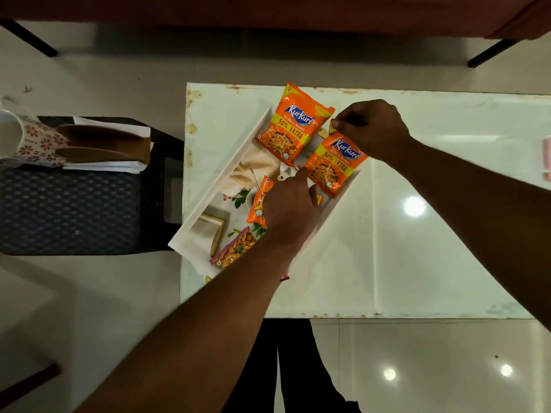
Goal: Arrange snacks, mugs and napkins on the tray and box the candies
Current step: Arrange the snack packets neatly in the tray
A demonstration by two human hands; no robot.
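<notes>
A white rectangular tray with a printed picture lies at an angle on the white table's left end. One orange Kurkure packet rests at the tray's far end. My right hand pinches the top corner of a second orange Kurkure packet over the tray's right rim. My left hand is over the tray's middle, fingers closed around a third orange packet, with the index finger touching the second packet's left edge. A pink snack packet lies at the tray's near end under my left forearm.
The white table extends right and shows bright light reflections. A chair at the left holds a floral mug, brown cups and white napkins. A pink object sits at the right frame edge.
</notes>
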